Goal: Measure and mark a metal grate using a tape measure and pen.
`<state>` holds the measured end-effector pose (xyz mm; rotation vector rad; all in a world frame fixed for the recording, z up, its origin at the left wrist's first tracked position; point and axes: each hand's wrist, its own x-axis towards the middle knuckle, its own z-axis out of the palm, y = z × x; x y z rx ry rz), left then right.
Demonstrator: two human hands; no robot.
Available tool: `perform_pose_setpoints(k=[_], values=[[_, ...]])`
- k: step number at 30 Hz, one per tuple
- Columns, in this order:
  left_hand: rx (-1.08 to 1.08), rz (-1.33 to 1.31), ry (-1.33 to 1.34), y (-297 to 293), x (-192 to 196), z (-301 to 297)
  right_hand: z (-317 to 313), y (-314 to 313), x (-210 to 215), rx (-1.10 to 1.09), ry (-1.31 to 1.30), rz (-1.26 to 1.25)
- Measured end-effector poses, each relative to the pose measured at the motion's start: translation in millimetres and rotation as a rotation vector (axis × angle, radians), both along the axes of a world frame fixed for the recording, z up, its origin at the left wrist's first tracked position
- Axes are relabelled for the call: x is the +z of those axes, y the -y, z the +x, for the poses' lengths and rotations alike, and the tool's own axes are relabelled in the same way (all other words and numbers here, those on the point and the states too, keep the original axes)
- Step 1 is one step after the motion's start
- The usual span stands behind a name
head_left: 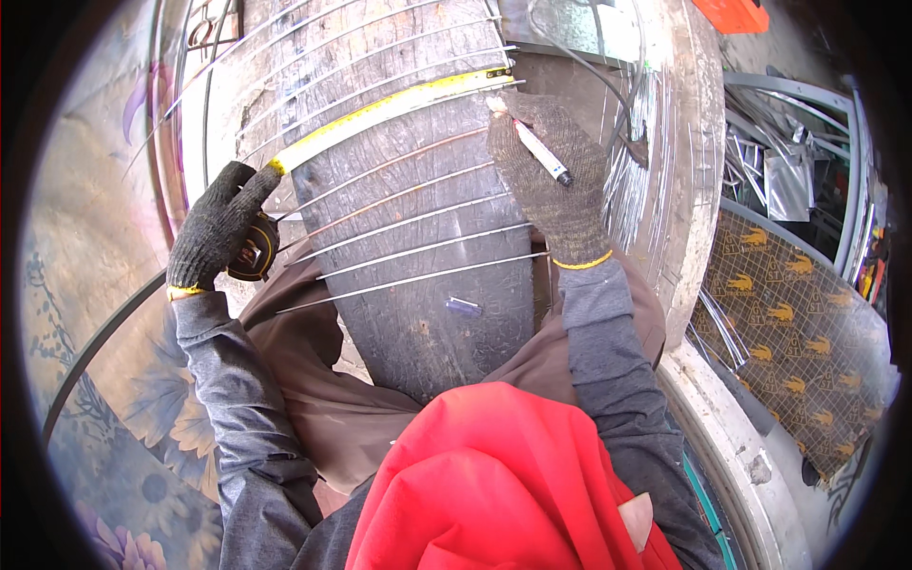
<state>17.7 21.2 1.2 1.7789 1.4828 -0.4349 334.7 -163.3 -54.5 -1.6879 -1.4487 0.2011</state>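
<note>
My left hand, in a dark knit glove, is closed round a black tape measure. Its yellow blade runs out across a dark wooden board, lying along one of several thin metal rods, with the hooked end near the board's right side. My right hand, gloved alike, grips a white marker with a dark end; its fingertips are just below the blade's hooked end. Several thin rods lie crosswise on the board. A small blue and clear cap-like piece sits near me.
My knees straddle the board. A bundle of thin shiny rods lies to the right, beside a dark cable. Metal offcuts fill a frame farther right, above a patterned dark sheet. Floral sheeting covers the left.
</note>
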Motion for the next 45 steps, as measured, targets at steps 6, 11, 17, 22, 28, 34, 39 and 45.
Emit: perform_pose_setpoints(k=[6,11,17,22,28,34,39,45], values=[[-0.016,0.012,-0.005,0,2,4,2,4,-5,-0.005,0.073,-0.037],[-0.018,-0.013,-0.043,-1,1,3,4,2,-10,0.001,-0.021,0.015],[0.004,0.015,0.042,-2,-5,-3,3,2,-4,-0.012,0.006,-0.061],[-0.094,0.052,0.116,-5,-13,-18,1,1,-4,-0.003,-0.029,-0.024],[-0.145,0.076,0.176,-1,-4,-8,1,1,-4,0.019,0.156,0.015],[0.009,0.012,0.044,-3,-2,-2,-3,-2,1,0.008,-0.010,-0.107],[0.011,-0.003,0.022,-2,0,4,-1,-1,-1,0.004,0.027,-0.155],[0.006,0.003,0.034,-2,1,2,0,0,-2,0.043,0.065,-0.046]])
